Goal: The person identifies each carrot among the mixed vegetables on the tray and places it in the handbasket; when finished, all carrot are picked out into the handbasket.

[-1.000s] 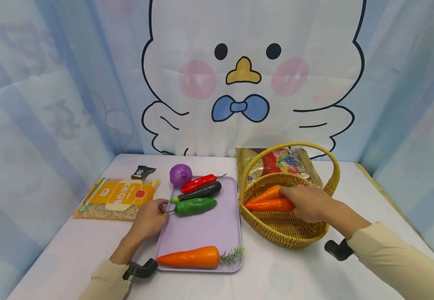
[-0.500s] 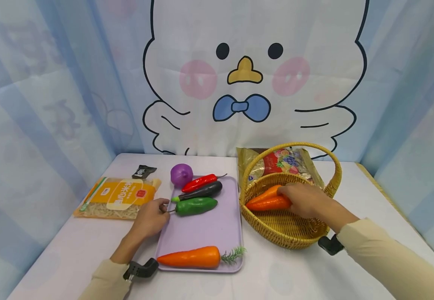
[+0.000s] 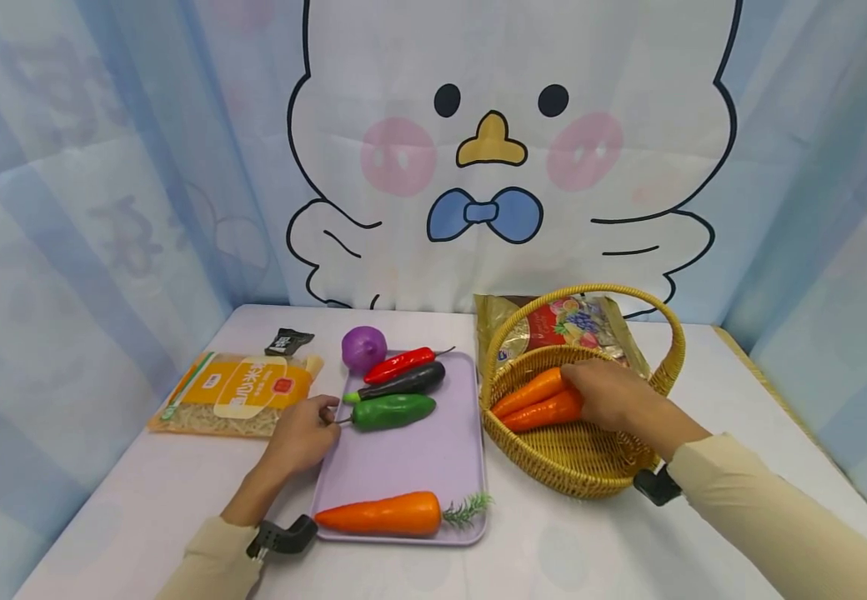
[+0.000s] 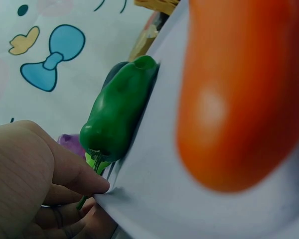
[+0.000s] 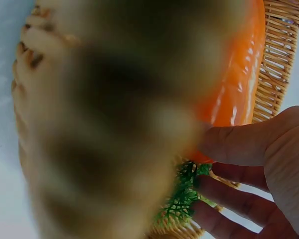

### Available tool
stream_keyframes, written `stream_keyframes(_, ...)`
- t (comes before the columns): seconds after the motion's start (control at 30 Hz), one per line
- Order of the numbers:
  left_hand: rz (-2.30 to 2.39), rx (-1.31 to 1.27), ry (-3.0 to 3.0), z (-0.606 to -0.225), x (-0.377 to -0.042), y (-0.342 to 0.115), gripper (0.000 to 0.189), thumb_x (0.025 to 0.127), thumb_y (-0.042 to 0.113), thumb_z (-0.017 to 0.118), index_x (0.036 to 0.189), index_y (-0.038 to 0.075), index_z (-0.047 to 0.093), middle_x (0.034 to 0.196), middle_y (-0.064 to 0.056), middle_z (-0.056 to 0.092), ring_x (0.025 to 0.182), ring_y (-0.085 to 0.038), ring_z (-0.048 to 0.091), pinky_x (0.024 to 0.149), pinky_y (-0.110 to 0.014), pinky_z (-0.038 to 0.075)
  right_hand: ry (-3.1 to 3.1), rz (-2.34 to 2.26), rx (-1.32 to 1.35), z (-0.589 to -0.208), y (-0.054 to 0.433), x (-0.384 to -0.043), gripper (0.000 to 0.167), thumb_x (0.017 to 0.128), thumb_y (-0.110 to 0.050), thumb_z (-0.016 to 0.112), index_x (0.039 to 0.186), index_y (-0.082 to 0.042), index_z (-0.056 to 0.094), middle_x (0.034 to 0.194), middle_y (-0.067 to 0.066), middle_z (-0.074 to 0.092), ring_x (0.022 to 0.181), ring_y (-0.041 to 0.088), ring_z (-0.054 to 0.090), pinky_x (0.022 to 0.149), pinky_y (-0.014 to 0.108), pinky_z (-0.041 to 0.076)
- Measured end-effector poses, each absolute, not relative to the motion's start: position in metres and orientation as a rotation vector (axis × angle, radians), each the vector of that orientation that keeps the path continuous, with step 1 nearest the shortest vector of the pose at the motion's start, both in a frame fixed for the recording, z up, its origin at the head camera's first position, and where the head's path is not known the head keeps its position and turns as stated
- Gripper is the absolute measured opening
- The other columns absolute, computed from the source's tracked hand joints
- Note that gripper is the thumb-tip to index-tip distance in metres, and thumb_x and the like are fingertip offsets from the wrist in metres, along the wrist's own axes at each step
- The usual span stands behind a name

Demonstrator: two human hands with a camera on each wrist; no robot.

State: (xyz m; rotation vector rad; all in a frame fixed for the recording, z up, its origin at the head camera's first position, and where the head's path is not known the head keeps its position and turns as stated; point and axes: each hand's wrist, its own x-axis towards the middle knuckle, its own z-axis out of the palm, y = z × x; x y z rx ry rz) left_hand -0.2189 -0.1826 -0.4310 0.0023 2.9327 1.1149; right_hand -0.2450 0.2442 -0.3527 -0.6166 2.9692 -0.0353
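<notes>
Two smooth, glossy orange carrots, an upper one (image 3: 529, 393) and a lower one (image 3: 544, 413), lay side by side inside the oval golden-brown woven basket (image 3: 546, 471), narrow tips pointing left; green feathery leaves (image 5: 182, 194) showed at the wide end in the right wrist view. Right hand (image 3: 606, 393) reached in over those wide ends, thumb against orange skin, other fingers extended beside the leaves; whether they grasped a carrot or had released it, could not tell. Basket's tall arched handle rose above the carrots. Left hand (image 3: 302, 435), fingers bent, pinched the left edge of the flat lilac rectangular tray (image 3: 418, 458). On the tray: one long orange carrot with a green frond (image 3: 384, 515) along the near end, tip left, frond at the right rim; farther up, a shiny green pepper (image 3: 392, 412), its thin stem reaching toward the left hand, then a slim dark eggplant with a lime-green cap (image 3: 406, 381) and a narrow red chili (image 3: 399, 365). A round purple onion (image 3: 363, 348) sat at the tray's far left corner.
</notes>
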Motion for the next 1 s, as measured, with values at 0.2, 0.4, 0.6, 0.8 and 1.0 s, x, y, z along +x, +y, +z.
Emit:
stream_keyframes(0.2,1.116,-0.008,2.924,-0.430,-0.219,-0.182,0.046,0.086,0.003,0.062,0.131,-0.007,0.062,0.095,-0.010,0.066,0.080,-0.023,0.057,0.072,-0.034,0.052,2.977,-0.058,-0.604,-0.352,0.247,-0.244,0.035,0.080,-0.007,0.081,0.112,-0.008,0.066,0.095,0.003,0.065,0.086,0.024,0.056,0.091,0.051,0.052)
stream_keyframes(0.4,1.110,-0.010,2.926,-0.430,-0.218,-0.183,0.046,0.086,0.003,0.063,0.131,-0.006,0.062,0.094,-0.010,0.066,0.079,-0.023,0.056,0.071,-0.034,0.051,2.973,-0.054,-0.601,-0.350,0.244,-0.245,0.034,0.080,-0.005,0.079,0.112,-0.007,0.067,0.095,0.004,0.065,0.086,0.023,0.056,0.090,0.049,0.053)
stream_keyframes(0.6,1.112,-0.004,2.928,-0.431,-0.219,-0.183,0.046,0.086,0.003,0.063,0.131,-0.006,0.062,0.094,-0.010,0.066,0.079,-0.022,0.056,0.071,-0.034,0.051,2.965,-0.079,-0.597,-0.344,0.239,-0.244,0.035,0.080,-0.004,0.079,0.114,-0.006,0.068,0.100,0.007,0.068,0.088,0.024,0.059,0.090,0.050,0.054)
stream_keyframes(0.8,1.114,-0.011,2.924,-0.431,-0.219,-0.182,0.046,0.086,0.003,0.063,0.131,-0.007,0.061,0.095,-0.011,0.066,0.079,-0.022,0.057,0.070,-0.033,0.052,2.975,-0.102,-0.603,-0.336,0.229,-0.240,0.039,0.081,-0.004,0.076,0.119,-0.006,0.069,0.110,0.010,0.070,0.094,0.026,0.063,0.089,0.051,0.055)
stream_keyframes(1.0,1.116,-0.016,2.919,-0.429,-0.217,-0.181,0.046,0.086,0.003,0.063,0.131,-0.007,0.061,0.095,-0.011,0.066,0.078,-0.022,0.057,0.070,-0.033,0.052,2.984,-0.142,-0.629,-0.331,0.218,-0.236,0.038,0.081,-0.008,0.077,0.118,-0.007,0.070,0.107,0.007,0.071,0.090,0.022,0.061,0.088,0.049,0.055)
